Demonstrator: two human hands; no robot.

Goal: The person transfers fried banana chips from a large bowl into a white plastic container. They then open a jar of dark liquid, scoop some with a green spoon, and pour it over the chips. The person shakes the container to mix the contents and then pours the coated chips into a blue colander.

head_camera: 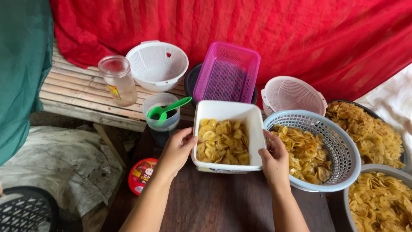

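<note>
we hold the white square tub [253, 129] of yellow chips [223, 141] between both hands: our left hand [178, 150] grips its left wall with the thumb hooked over the rim, and our right hand [274, 159] presses flat against its right wall, fingers wrapped on the side. the tub sits on the dark wooden table [214, 202], right in front of us, its base touching the tabletop as far as we can tell.

just to the right, touching or nearly touching the tub, stands a pale blue basket [339, 141] heaped with more chips. a clear cup with a green spoon [165, 111] stands just behind our left hand, and a red lid [141, 174] lies at the table's left edge.

we judge the risks to be these: the tub is full nearly to the rim, so a tilt or a quick lift could spill chips over the side. a sideways nudge could knock the blue basket, which overhangs the table edge. our left elbow swinging out could tip the cup or push the red lid off.
</note>
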